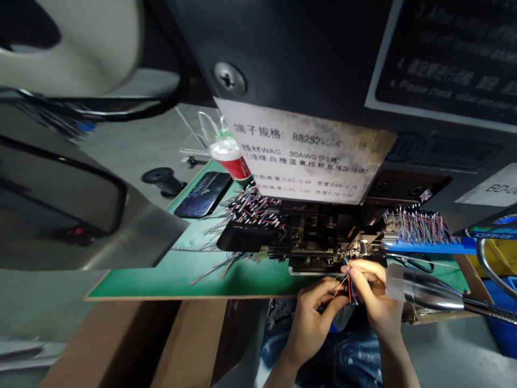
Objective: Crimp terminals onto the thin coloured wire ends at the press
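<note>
Several thin coloured wires [349,288] fan out between my two hands, just in front of the metal crimping parts [355,249] of a dark machine. My right hand [374,291] pinches the wires between thumb and forefinger, close to the machine. Below and to the left, my left hand [317,312] is closed, with its thumb and forefinger pressed on a yellowish strand of the same wires. The upper wire ends reach up to the crimping parts, where their tips are too small to make out.
A metal lamp head [432,288] stands close by my right hand. Bundled wires [424,226] lie on a blue tray [436,248] at right; more wires [254,207] lie at left. A phone [204,194], red cup [232,156] and black spool [163,180] are farther back.
</note>
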{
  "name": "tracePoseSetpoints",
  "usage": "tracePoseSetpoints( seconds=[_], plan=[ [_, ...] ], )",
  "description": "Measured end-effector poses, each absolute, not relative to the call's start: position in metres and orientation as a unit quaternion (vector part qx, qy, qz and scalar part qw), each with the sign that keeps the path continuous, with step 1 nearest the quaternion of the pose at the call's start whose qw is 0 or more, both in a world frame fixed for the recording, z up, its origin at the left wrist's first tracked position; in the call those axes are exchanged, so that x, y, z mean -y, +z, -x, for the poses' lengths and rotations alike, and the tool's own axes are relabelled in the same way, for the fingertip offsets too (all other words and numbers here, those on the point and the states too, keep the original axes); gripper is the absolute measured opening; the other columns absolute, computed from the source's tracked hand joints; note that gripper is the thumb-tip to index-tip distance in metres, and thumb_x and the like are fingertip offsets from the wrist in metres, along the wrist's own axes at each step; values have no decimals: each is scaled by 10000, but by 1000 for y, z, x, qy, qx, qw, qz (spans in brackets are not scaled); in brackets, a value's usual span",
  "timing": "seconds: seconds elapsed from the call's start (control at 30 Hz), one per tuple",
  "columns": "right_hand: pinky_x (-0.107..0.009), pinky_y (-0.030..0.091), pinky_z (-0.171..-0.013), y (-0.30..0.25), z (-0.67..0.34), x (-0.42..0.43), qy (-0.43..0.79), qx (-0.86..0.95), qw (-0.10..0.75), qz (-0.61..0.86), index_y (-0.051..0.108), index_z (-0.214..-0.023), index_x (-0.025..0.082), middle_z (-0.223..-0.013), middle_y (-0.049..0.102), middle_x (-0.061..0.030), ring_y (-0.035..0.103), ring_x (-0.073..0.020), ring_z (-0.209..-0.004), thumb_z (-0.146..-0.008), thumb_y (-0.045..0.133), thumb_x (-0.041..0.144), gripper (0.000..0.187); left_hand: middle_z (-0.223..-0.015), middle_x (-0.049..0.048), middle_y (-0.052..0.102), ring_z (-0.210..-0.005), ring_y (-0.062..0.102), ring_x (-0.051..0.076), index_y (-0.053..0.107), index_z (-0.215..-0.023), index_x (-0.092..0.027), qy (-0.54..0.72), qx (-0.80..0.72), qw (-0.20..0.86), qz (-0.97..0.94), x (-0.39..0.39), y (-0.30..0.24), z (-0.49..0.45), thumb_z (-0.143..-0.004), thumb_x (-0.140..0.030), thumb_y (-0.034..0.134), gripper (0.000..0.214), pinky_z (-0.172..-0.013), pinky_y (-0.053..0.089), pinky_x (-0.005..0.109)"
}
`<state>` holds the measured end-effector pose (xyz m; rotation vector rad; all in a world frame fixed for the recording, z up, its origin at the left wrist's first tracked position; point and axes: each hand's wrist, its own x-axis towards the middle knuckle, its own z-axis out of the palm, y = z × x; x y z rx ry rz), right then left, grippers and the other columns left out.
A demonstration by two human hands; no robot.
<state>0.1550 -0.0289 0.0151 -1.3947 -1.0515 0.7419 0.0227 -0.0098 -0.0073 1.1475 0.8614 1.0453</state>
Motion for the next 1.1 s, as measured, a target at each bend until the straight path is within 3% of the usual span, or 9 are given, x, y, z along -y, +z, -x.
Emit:
tracePoseSetpoints(
  seconds=[0.47, 0.67, 0.77, 0.9, 0.97, 1.1],
  plan=[
    [-385, 655, -837, 5, -158, 25, 332, 463, 583, 580, 847, -1020, 269, -952, 859, -53, 822, -268, -881, -966, 723, 328, 147, -858, 46, 795, -762, 759, 184, 804, -837, -170, 467, -369, 626, -504, 12, -10, -21, -878, -202, 766, 64, -725, 632, 205],
    [-374, 614, -842, 13, -163, 28, 274, 520, 574, 570, 835, -974, 271, -938, 808, -41, 770, -240, -871, -965, 719, 256, 118, -809, 22, 778, -722, 752, 161, 818, -826, -171, 445, -356, 676, -468, 10, -8, -11, -840, -237, 858, 79, -694, 608, 179],
    [-317, 611, -744, 22, -165, 31, 313, 531, 588, 524, 782, -836, 254, -956, 769, -37, 745, -210, -835, -948, 756, 260, 115, -732, 13, 765, -663, 749, 156, 817, -813, -165, 379, -289, 769, -425, 9, -6, -3, -814, -374, 919, 232, -664, 604, 186],
    [-270, 585, -531, 22, -162, 34, 406, 460, 597, 517, 793, -980, 256, -888, 817, -43, 752, -206, -696, -968, 764, 358, 107, -721, 6, 772, -647, 750, 142, 818, -828, -166, 379, -272, 788, -402, 9, -7, -4, -785, -424, 950, 293, -663, 604, 174],
    [-280, 609, -556, 18, -160, 34, 398, 439, 596, 542, 814, -1058, 258, -898, 841, -54, 772, -217, -706, -976, 753, 369, 151, -735, 1, 768, -666, 755, 137, 820, -839, -168, 400, -288, 768, -409, 9, -9, -9, -811, -397, 935, 258, -671, 603, 163],
    [-365, 655, -768, 12, -160, 31, 362, 440, 587, 574, 846, -1050, 276, -963, 856, -68, 794, -264, -892, -983, 731, 365, 160, -784, -1, 759, -684, 764, 139, 822, -855, -167, 439, -317, 720, -434, 10, -10, -17, -849, -297, 892, 148, -667, 607, 157]
  ],
)
